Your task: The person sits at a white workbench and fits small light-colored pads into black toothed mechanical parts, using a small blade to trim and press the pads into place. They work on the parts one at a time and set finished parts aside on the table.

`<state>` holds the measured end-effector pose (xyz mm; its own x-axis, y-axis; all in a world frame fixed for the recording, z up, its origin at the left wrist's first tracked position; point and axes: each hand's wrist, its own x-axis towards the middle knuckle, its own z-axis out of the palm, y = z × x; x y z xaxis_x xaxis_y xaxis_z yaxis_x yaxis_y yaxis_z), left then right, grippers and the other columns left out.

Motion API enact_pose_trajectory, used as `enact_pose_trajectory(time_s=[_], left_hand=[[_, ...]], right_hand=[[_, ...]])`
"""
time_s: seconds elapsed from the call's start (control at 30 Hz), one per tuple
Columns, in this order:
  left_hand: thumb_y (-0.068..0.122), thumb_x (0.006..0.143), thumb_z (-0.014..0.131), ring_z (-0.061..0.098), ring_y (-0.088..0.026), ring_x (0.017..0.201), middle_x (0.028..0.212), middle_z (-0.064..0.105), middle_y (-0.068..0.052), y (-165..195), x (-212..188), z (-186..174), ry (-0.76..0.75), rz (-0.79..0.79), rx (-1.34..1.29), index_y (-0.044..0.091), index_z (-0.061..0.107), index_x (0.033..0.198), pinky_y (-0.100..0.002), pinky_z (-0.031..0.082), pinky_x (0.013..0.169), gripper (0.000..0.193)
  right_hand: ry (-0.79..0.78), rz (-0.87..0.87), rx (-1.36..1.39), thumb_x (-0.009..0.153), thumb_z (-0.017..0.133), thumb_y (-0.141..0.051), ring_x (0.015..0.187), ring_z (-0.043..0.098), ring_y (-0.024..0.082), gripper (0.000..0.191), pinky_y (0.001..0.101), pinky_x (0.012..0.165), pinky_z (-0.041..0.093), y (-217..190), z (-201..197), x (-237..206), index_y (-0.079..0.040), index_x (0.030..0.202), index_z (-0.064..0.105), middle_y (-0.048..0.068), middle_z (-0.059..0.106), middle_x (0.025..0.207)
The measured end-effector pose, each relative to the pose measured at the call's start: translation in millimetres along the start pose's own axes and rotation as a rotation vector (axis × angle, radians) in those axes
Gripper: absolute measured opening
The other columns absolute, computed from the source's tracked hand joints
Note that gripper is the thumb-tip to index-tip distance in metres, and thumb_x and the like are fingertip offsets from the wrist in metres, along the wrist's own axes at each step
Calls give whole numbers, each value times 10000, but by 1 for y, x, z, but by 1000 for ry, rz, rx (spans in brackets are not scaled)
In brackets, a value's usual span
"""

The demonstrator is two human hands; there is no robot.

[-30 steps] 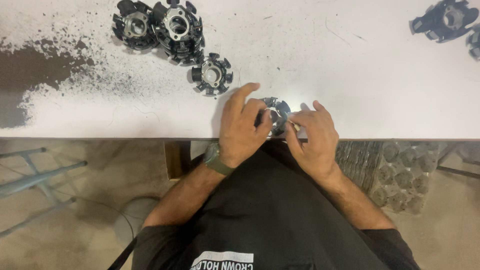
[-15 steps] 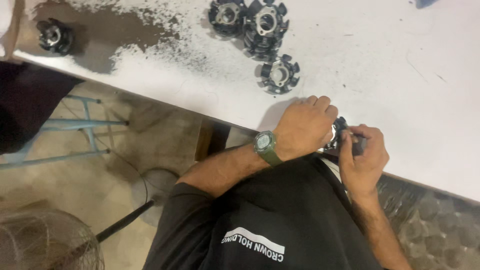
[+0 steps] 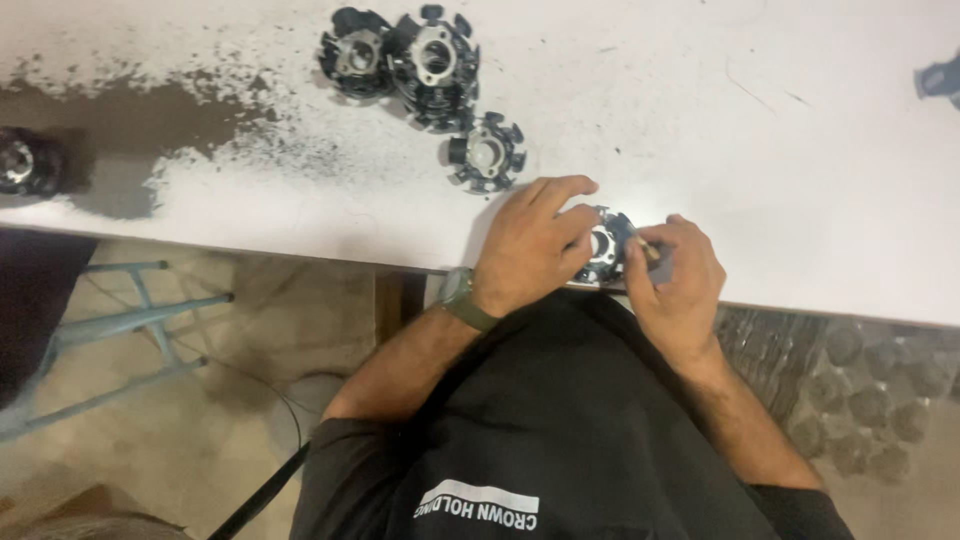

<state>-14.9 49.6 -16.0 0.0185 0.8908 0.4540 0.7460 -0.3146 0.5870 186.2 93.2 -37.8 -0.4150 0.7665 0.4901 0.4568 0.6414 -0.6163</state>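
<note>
1. Stator core [image 3: 603, 247], a dark toothed ring, sits at the near edge of the white bench [image 3: 780, 150], between both hands.
2. I see my left hand [image 3: 530, 250] covering its left side, fingers curled on its rim.
3. My right hand [image 3: 675, 285] lies just right of it, fingers pinching a small thin piece [image 3: 650, 250] at its rim.
4. Three similar cores [image 3: 485, 153] lie farther back, well apart.

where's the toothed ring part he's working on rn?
Head view: the toothed ring part sits at the white table's near edge, between the left hand and right hand.
</note>
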Motion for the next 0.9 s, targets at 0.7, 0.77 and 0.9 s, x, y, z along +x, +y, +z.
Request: enact_pose_trajectory(time_s=[0.7,0.77,0.9], left_hand=[[45,881,700,692,-341,1001,1161,682,-120,10,-6,9,-65,-83,-48,19,652,1046,-433,582,848,174],[41,876,696,693,-344,1000,1159,684,-119,11,-7,8,-57,-87,-49,22,654,1042,-434,582,848,173],[42,884,694,698,-337,1007,1165,684,-112,11,-7,7,-51,-96,-67,27,648,1029,-428,587,853,153]], right_hand=[[-18,-104,23,864,761,41,1118,644,320,293,626,1240,326,6,7,-16,-49,1107,624,138,656,1106],[-17,-102,17,858,768,34,1104,642,325,296,627,1231,332,5,6,-16,-47,1102,622,139,658,1092],[-2,-79,55,866,759,46,1088,653,318,284,630,1231,345,4,6,-16,-54,1095,623,127,674,1077]])
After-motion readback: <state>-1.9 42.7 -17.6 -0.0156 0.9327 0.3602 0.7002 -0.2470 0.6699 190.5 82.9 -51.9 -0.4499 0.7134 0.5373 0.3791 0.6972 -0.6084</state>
